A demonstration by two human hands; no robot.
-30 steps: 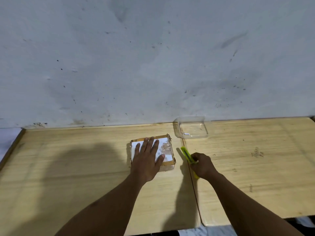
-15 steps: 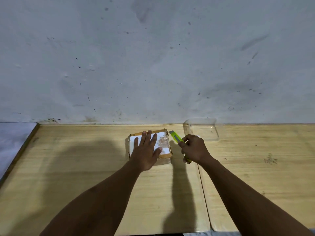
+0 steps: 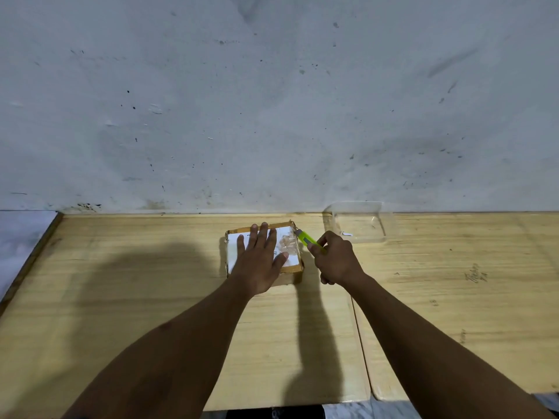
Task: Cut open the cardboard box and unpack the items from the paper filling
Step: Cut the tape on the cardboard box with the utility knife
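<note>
Wooden tabletops are set edge to edge against a stained wall, and the taped cardboard box lies near centre. It is pressed flat under the spread left hand. At three o'clock of it, a yellow-green utility knife is gripped in the closed right hand, tip at the box's far right corner. A slip toward the thumb could be caused by tape resistance; contents could be scored by a deep cut.

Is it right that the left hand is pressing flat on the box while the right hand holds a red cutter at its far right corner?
Not quite: the head view shows the cutter is yellow-green, not red. The left hand does press flat on the box, and the right hand holds the cutter at its far right corner.
</note>
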